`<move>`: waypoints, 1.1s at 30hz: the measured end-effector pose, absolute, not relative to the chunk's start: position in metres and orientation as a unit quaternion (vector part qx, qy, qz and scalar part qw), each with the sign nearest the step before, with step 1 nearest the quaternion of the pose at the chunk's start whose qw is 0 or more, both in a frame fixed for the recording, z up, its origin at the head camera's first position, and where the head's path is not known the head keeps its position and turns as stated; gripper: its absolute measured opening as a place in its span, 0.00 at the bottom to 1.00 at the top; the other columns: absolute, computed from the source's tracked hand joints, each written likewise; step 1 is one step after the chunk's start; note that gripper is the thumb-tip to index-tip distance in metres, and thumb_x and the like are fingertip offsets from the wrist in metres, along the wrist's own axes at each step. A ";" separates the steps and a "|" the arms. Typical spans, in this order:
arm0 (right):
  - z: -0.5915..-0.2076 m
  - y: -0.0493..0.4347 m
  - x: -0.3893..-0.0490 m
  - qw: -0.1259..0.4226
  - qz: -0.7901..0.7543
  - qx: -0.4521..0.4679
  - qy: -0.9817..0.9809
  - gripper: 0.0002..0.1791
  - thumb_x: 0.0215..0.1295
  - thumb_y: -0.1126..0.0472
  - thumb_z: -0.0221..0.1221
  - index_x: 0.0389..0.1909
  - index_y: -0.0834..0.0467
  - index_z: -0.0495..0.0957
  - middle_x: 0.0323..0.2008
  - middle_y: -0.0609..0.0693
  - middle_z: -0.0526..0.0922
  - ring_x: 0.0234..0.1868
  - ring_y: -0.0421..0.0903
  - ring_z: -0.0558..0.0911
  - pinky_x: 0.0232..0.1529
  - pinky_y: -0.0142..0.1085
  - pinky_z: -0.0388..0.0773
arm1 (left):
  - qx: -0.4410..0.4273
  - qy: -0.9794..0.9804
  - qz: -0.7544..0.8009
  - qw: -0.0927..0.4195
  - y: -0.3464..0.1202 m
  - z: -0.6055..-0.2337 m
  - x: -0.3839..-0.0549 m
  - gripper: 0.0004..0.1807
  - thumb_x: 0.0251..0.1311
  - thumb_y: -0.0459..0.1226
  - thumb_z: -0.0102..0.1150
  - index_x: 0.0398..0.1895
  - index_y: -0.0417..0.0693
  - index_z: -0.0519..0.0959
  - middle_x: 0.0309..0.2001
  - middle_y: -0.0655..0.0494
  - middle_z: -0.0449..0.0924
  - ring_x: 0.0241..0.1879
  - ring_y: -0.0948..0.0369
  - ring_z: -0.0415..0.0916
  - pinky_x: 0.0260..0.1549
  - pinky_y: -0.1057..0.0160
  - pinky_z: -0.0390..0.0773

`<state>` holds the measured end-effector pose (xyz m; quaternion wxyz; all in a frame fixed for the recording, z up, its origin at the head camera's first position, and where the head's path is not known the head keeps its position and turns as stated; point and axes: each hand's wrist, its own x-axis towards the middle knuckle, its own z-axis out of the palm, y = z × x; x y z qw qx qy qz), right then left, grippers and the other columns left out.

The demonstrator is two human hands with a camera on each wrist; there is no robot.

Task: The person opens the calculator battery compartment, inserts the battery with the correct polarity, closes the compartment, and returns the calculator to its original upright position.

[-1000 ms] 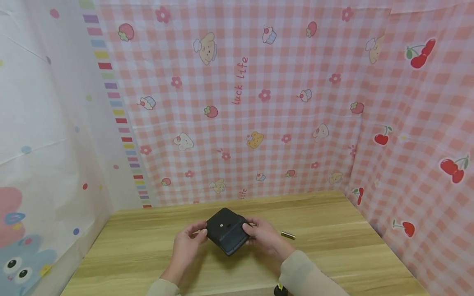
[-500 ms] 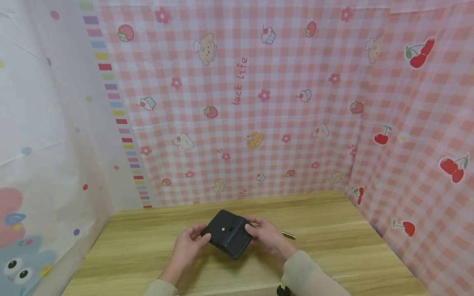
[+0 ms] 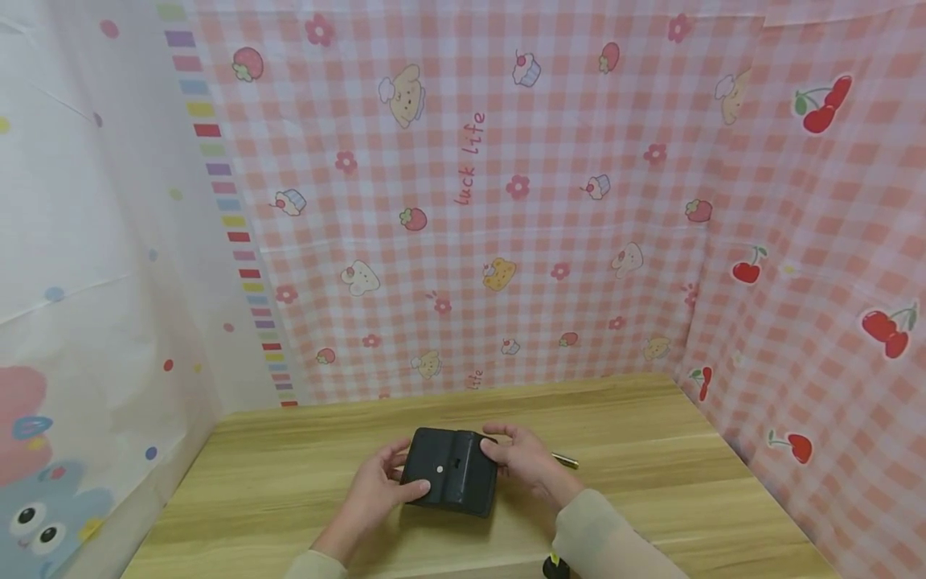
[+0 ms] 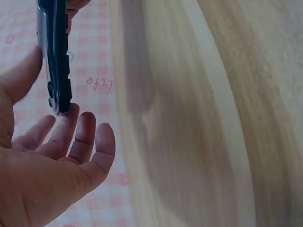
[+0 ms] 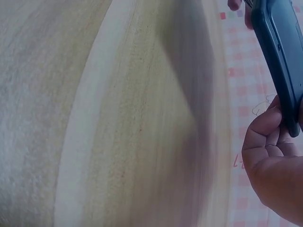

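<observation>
A black flat rectangular device [image 3: 463,490], with a rounded ridge across it, a small pale dot and a dark slot, is held up over the wooden table between both hands. My left hand [image 3: 379,486] pinches its left side, thumb on the face and fingers behind. Across from it, my right hand [image 3: 526,457] grips the upper right edge with the thumb in front. In the left wrist view the device [image 4: 56,56] shows edge-on, with a notched side. In the right wrist view, curled fingers [image 5: 265,127] hold its lower end.
A gold and black cylindrical battery [image 3: 565,461] lies on the wooden table [image 3: 651,434] just right of my right hand. At the front edge sits a small black object with a yellow part [image 3: 555,567]. Pink checked cloth [image 3: 579,241] hangs behind and to the right.
The device has turned from a diagonal tilt to nearly square and come down slightly toward me. My left hand moved lower, its thumb shifting further onto the face. The right hand keeps its grip.
</observation>
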<state>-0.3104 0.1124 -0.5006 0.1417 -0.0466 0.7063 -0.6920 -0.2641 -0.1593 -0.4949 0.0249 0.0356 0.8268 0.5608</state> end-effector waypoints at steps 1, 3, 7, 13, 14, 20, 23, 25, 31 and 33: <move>-0.500 0.112 -0.310 0.142 -0.691 -0.047 0.707 0.28 0.79 0.63 0.60 0.73 0.70 0.68 0.45 0.53 0.90 0.37 0.38 0.87 0.38 0.33 0.84 | 0.046 0.836 0.547 0.026 -0.159 -0.495 -0.264 0.49 0.51 0.36 0.85 0.77 0.41 0.70 0.63 0.39 0.84 0.50 0.53 0.79 0.48 0.57 0.82; -0.501 0.113 -0.310 0.141 -0.687 -0.047 0.711 0.27 0.79 0.64 0.60 0.73 0.70 0.69 0.45 0.53 0.91 0.36 0.39 0.87 0.38 0.33 0.83 | 0.067 0.854 0.514 0.029 -0.158 -0.496 -0.262 0.54 0.47 0.39 0.87 0.79 0.44 0.68 0.64 0.41 0.83 0.52 0.53 0.78 0.50 0.53 0.82; -0.501 0.114 -0.311 0.142 -0.673 -0.045 0.725 0.26 0.79 0.63 0.61 0.72 0.69 0.71 0.44 0.52 0.91 0.36 0.39 0.86 0.38 0.33 0.83 | 0.108 0.886 0.450 0.029 -0.157 -0.498 -0.260 0.61 0.42 0.46 0.90 0.82 0.48 0.65 0.71 0.41 0.77 0.61 0.45 0.78 0.57 0.42 0.82; -0.502 0.117 -0.309 0.151 -0.652 -0.057 0.740 0.27 0.78 0.61 0.63 0.72 0.66 0.72 0.39 0.51 0.92 0.33 0.41 0.85 0.38 0.37 0.82 | 0.142 0.915 0.379 0.005 -0.156 -0.499 -0.258 0.67 0.35 0.50 0.93 0.81 0.44 0.66 0.76 0.35 0.71 0.74 0.35 0.70 0.71 0.32 0.71; -0.502 0.118 -0.309 0.154 -0.652 -0.060 0.740 0.27 0.78 0.61 0.62 0.72 0.66 0.71 0.39 0.51 0.92 0.33 0.41 0.86 0.38 0.37 0.82 | 0.145 0.918 0.368 0.001 -0.155 -0.498 -0.258 0.67 0.34 0.50 0.93 0.81 0.43 0.66 0.75 0.35 0.71 0.75 0.36 0.69 0.72 0.32 0.70; -0.499 0.121 -0.308 0.169 -0.652 -0.068 0.736 0.27 0.79 0.61 0.61 0.73 0.66 0.70 0.41 0.52 0.93 0.35 0.41 0.86 0.39 0.37 0.82 | 0.168 0.934 0.315 -0.012 -0.156 -0.499 -0.260 0.68 0.34 0.54 0.92 0.81 0.43 0.66 0.77 0.37 0.70 0.76 0.36 0.68 0.73 0.33 0.69; -0.497 0.122 -0.309 0.177 -0.651 -0.071 0.735 0.27 0.80 0.61 0.60 0.73 0.66 0.70 0.41 0.52 0.93 0.34 0.40 0.86 0.40 0.37 0.82 | 0.179 0.940 0.291 -0.012 -0.158 -0.499 -0.263 0.69 0.34 0.58 0.91 0.81 0.44 0.66 0.79 0.38 0.68 0.76 0.36 0.67 0.73 0.32 0.69; -0.498 0.123 -0.310 0.182 -0.652 -0.075 0.732 0.27 0.80 0.61 0.60 0.73 0.67 0.70 0.41 0.53 0.93 0.35 0.40 0.87 0.39 0.36 0.82 | 0.193 0.943 0.272 -0.011 -0.159 -0.497 -0.264 0.69 0.35 0.61 0.90 0.81 0.45 0.65 0.80 0.39 0.66 0.77 0.36 0.66 0.73 0.32 0.68; -0.497 0.124 -0.310 0.192 -0.652 -0.083 0.729 0.27 0.79 0.62 0.61 0.73 0.67 0.70 0.44 0.55 0.93 0.36 0.41 0.88 0.38 0.35 0.83 | 0.269 0.942 0.199 -0.028 -0.159 -0.488 -0.263 0.67 0.37 0.62 0.88 0.80 0.44 0.66 0.80 0.42 0.66 0.79 0.39 0.64 0.76 0.29 0.62; -0.496 0.123 -0.309 0.194 -0.648 -0.085 0.731 0.28 0.79 0.61 0.62 0.73 0.66 0.70 0.45 0.55 0.93 0.37 0.42 0.88 0.39 0.35 0.83 | 0.294 0.939 0.175 -0.033 -0.157 -0.484 -0.262 0.67 0.38 0.61 0.88 0.80 0.44 0.66 0.80 0.43 0.67 0.79 0.40 0.64 0.77 0.28 0.61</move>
